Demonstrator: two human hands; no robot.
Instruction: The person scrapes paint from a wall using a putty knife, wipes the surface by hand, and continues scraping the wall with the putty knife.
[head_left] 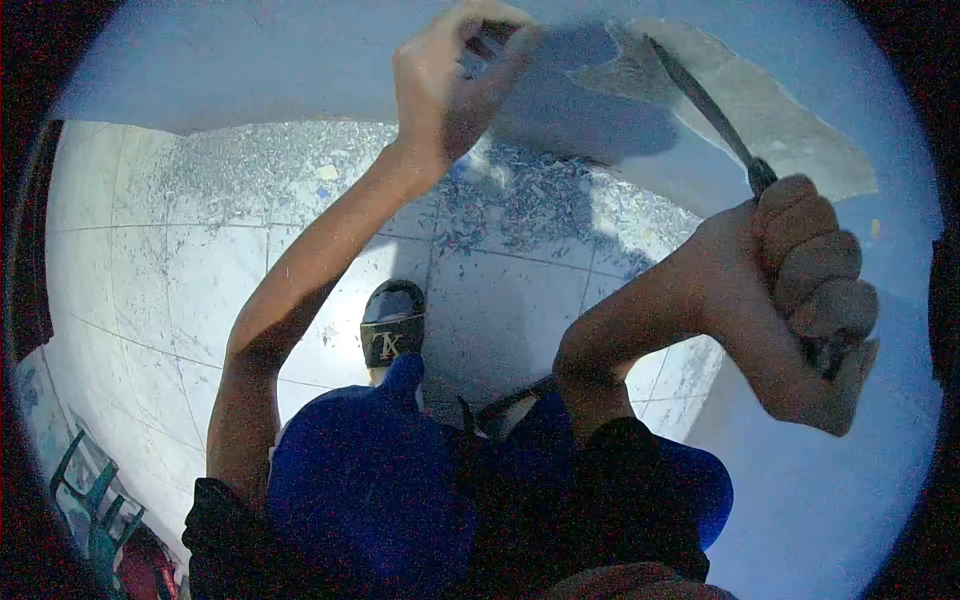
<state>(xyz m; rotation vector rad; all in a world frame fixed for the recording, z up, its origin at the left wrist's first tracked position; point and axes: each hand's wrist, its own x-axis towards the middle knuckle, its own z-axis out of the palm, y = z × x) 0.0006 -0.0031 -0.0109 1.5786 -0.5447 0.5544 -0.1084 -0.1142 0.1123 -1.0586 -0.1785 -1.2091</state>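
Note:
My right hand (815, 265) is wrapped in a fist round the handle of a knife (705, 100). Its long, narrow dark blade points up and left, over a bare, rough patch (790, 125) in the pale blue wall. The tip lies near the patch's upper edge; whether it touches is hard to tell. At the top, my left hand (450, 85) is against or close to the wall, left of the patch. Its fingers curl toward the thumb, and anything between them is too dark to make out. A dark shadow falls on the wall beside it.
Many small flakes (520, 205) litter the white tiled floor (210, 290) along the wall's foot. Below me are my sandalled foot (393, 335) and blue-clothed legs (370, 480). A green plastic chair (100, 500) stands at lower left, by a dark red object (147, 565).

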